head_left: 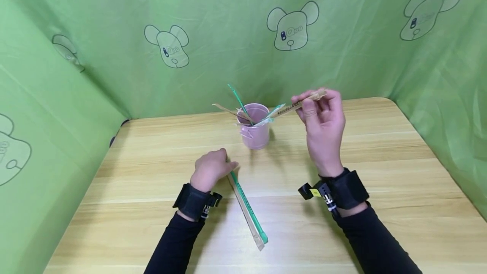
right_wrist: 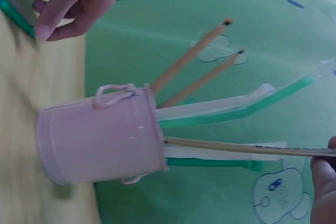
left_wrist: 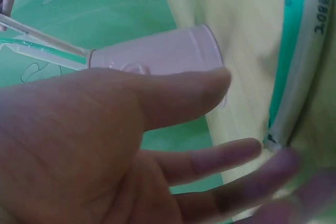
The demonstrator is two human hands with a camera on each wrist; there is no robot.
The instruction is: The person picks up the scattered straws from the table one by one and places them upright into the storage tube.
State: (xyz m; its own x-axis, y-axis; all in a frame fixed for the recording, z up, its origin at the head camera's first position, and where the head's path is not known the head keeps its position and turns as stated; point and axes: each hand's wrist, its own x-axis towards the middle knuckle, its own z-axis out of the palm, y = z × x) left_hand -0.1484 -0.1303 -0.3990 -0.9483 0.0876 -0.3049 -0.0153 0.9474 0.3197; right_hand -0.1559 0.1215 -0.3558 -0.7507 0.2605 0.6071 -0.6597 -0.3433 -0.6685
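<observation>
A small pink bucket [head_left: 255, 138] with side handles stands upright on the table, with several wrapped straws leaning out of its mouth. My right hand [head_left: 323, 128] pinches a brown-papered, printed straw [head_left: 288, 108] between thumb and fingers. Its lower end is at the bucket's rim, as the right wrist view [right_wrist: 226, 147] also shows. In front of the bucket, a green straw [head_left: 249, 207] and a pale-wrapped straw [head_left: 243, 210] lie side by side. My left hand [head_left: 214, 166] is over their far ends, its fingers spread in the left wrist view; contact is unclear.
Two pencil-like brown sticks [right_wrist: 191, 56] with dark tips lean from the bucket. A green cloth with mouse-like outlines [head_left: 228, 12] hangs behind and at both sides of the wooden table [head_left: 380, 223]. Each wrist wears a black strap [head_left: 348, 187] with a small camera.
</observation>
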